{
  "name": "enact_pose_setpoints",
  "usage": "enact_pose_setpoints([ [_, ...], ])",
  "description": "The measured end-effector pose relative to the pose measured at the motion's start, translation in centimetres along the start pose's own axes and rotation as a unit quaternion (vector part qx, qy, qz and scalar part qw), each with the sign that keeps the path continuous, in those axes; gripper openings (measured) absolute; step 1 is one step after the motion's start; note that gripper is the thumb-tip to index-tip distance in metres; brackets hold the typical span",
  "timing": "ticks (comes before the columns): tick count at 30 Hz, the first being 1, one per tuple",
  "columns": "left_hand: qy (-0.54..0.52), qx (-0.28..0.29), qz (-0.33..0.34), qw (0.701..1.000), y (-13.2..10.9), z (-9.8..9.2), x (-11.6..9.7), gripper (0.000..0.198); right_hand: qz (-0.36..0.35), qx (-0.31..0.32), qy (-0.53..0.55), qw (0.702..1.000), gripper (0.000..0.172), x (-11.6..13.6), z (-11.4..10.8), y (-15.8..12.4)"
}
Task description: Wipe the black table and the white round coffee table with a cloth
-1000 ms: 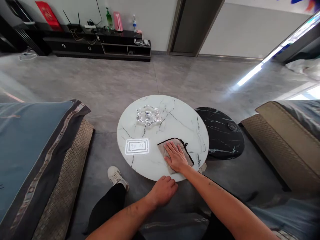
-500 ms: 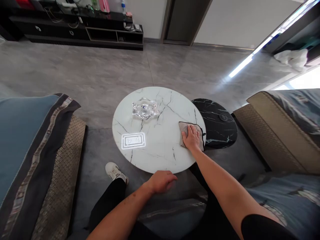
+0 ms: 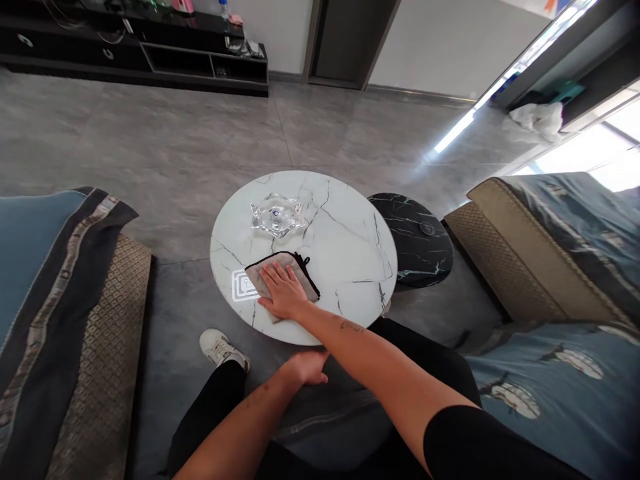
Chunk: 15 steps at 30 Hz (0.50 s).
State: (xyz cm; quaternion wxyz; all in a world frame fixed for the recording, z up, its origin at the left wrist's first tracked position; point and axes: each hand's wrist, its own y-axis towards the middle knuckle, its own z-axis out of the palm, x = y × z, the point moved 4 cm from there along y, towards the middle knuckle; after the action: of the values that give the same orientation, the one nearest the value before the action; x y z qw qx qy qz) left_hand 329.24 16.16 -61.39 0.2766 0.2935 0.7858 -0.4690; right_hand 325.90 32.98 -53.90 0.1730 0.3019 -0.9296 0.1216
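Glowing rectangular marking, partly hidden under the cloth

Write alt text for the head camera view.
A person's right hand presses a grey-beige cloth with black trim flat onto a round white marble table, while the left hand is near the table's edge. A star-shaped glass dish sits on the table, and a black marble table stands beside it.

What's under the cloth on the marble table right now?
The beige, black-edged cloth lies on the white marble table, pressed by the right hand. Its left edge overlaps a glowing rectangular panel. Whatever lies beneath the cloth itself is covered and cannot be seen.
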Motion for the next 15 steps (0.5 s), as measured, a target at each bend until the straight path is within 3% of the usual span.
enact_pose_setpoints([
  [2, 0.046, 0.018, -0.039, 0.998, -0.4, -0.5, 0.3, 0.074, -0.004, 0.003, 0.0, 1.0, 0.091, -1.3, -0.7, 0.2],
  [4, 0.065, 0.025, -0.058, 0.996, -0.8, -0.9, 0.6, 0.066, 0.021, 0.005, -0.008, 1.0, 0.091, -4.2, -2.3, 0.1],
  [8, 0.068, 0.02, -0.058, 0.996, -1.7, -1.5, 0.7, 0.063, 0.167, -0.016, -0.043, 0.985, 0.089, -13.8, -6.6, -2.0],
  [12, 0.068, 0.018, -0.04, 0.997, -1.9, -1.9, 0.2, 0.062, 0.347, -0.069, -0.065, 0.933, 0.085, -23.7, -9.8, -7.1],
  [15, 0.07, 0.02, -0.036, 0.997, -2.0, -2.0, -0.1, 0.062, 0.433, -0.113, -0.062, 0.892, 0.086, -27.3, -10.3, -11.0],
])
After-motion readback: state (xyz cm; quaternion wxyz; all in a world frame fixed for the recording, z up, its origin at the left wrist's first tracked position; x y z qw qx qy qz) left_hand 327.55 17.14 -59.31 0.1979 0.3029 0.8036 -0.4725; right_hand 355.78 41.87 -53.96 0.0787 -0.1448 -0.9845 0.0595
